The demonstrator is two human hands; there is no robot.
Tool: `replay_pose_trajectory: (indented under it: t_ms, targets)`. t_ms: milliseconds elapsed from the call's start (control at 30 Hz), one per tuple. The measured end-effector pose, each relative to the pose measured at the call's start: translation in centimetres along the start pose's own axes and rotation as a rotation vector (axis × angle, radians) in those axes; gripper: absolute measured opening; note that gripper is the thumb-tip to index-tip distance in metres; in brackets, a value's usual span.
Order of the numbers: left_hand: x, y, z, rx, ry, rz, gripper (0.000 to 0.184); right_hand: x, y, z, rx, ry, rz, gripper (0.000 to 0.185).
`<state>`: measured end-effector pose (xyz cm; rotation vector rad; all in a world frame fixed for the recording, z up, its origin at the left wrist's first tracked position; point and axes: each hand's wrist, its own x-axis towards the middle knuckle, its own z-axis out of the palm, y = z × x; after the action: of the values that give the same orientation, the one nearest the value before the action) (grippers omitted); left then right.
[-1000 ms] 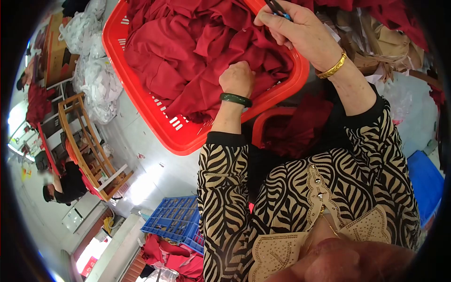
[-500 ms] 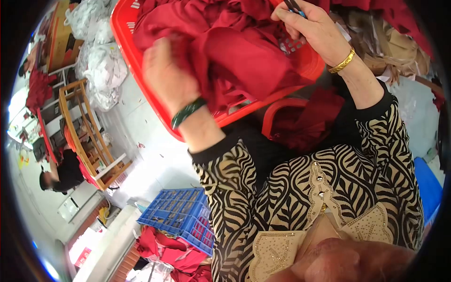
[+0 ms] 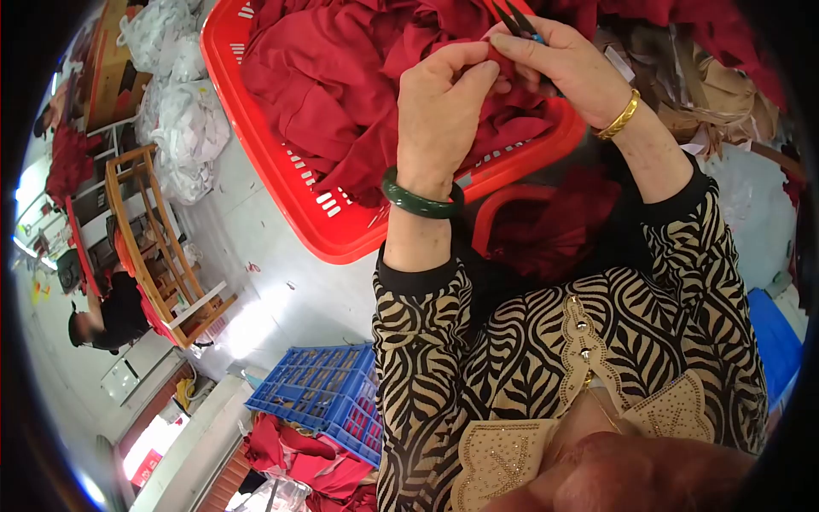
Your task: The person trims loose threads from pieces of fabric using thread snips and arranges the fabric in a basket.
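Observation:
A red plastic basket (image 3: 328, 235) in front of me is heaped with dark red fabric pieces (image 3: 333, 94). Above the heap, my left hand (image 3: 444, 111), with a green bangle at its wrist, pinches a bit of the red fabric between thumb and fingers. My right hand (image 3: 572, 68) touches the same spot with its thumb and fingertips. Small dark thread snips (image 3: 518, 23) with a blue part are held in that right hand, blades pointing up and away from me. How much cloth lies between the fingertips is hidden.
Brown paper or plastic wrapping (image 3: 717, 94) lies right of the basket. To the left stand a wooden frame (image 3: 141, 247) and white plastic bags (image 3: 183, 128). A blue crate (image 3: 316, 384) sits below, near more red cloth (image 3: 299, 461). Another person (image 3: 119, 316) is at far left.
My left hand has let the large fold of fabric drop into the basket and moved right to meet my right hand. The snips now show more of their blades.

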<state>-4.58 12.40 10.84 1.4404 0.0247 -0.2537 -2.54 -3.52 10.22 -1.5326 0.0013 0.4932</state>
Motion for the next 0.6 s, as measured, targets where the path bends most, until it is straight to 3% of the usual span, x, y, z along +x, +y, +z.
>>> replay_pose_trajectory:
  t_ms: [100, 133, 200, 400, 600]
  targets:
    - [-0.4, 0.4, -0.1, 0.043, -0.024, -0.078, 0.020, -0.3, -0.2, 0.0, 0.014, 0.095, 0.010, 0.019]
    - [-0.4, 0.5, -0.2, 0.093, -0.023, -0.094, 0.020, -0.2, -0.2, 0.2, -0.007, 0.123, -0.066, 0.027]
    - [-0.4, 0.7, -0.5, 0.192, -0.018, -0.128, 0.020, -0.3, -1.9, -0.4, 0.022, 0.140, 0.007, 0.016]
    - [-0.3, -0.2, -0.7, 0.120, -0.055, -0.043, 0.016, -0.3, -2.3, -0.6, 0.128, 0.143, 0.014, 0.013]
    - [0.0, 0.1, -0.5, 0.114, 0.095, -0.020, 0.018, -0.6, -2.8, -0.2, 0.037, 0.146, 0.019, 0.013]
